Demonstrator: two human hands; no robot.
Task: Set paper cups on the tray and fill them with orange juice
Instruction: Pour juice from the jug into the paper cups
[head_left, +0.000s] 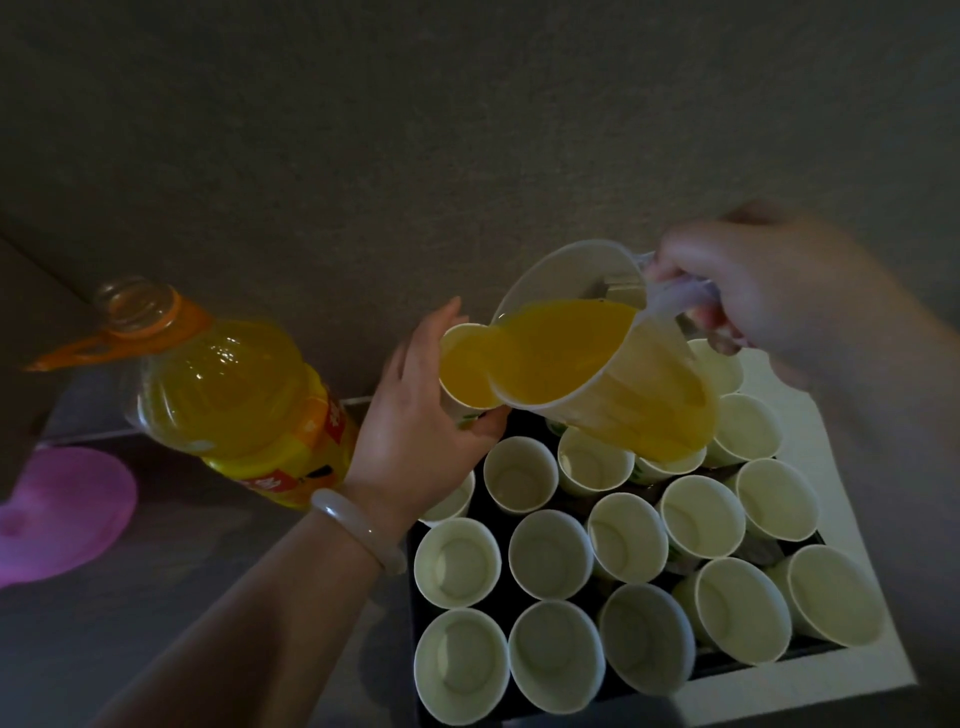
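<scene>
My left hand (415, 415) grips a paper cup (465, 369) above the tray's far left corner; the cup is nearly full of orange juice. My right hand (769, 296) holds the handle of a clear plastic pitcher (587, 353), tilted left with its spout over the cup's rim and juice running in. Several empty white paper cups (550, 553) stand packed in rows on the dark tray (753, 667) with its white rim. The pitcher hides a few cups at the back.
An uncapped large orange juice bottle (228, 389) stands left of the tray, close to my left wrist. A pink plastic lid (57, 512) lies at the far left on the dark counter. A grey wall runs right behind.
</scene>
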